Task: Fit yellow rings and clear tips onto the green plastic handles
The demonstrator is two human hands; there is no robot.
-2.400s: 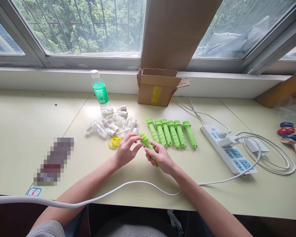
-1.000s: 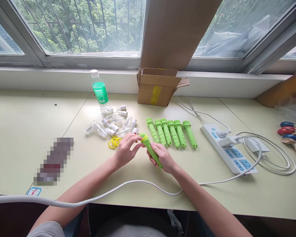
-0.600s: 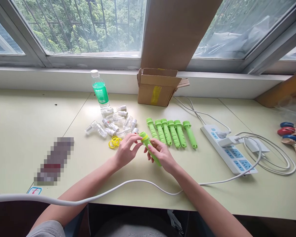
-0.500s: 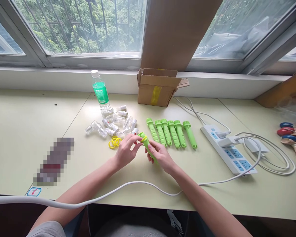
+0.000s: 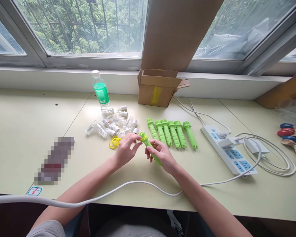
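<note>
Between my hands is a green plastic tube [image 5: 147, 142] with a threaded, wider end, tilted up to the left. My right hand [image 5: 163, 156] is closed around its narrow body. At the neck, just under the thread, sits a yellow rubber ring [image 5: 144, 138]. My left hand [image 5: 124, 150] pinches at this ring with thumb and fingertips. More yellow rings [image 5: 114, 142] lie loose left of that hand. Behind it are several clear plastic pieces with white ends [image 5: 118, 119]. Several similar green tubes [image 5: 174, 133] lie in a row beyond my right hand.
A cardboard box [image 5: 158, 89] and a green-labelled bottle [image 5: 101, 92] stand near the window. A white power strip [image 5: 228, 149] with plugs and coiled cable lies right. A white cable [image 5: 143, 182] crosses in front of me, over my forearm. A blurred object [image 5: 55, 159] lies left.
The green tube has turned slightly in my hands and its lower end now shows below my right hand. My right fingers have shifted a little on it. My left hand stays at the neck.
</note>
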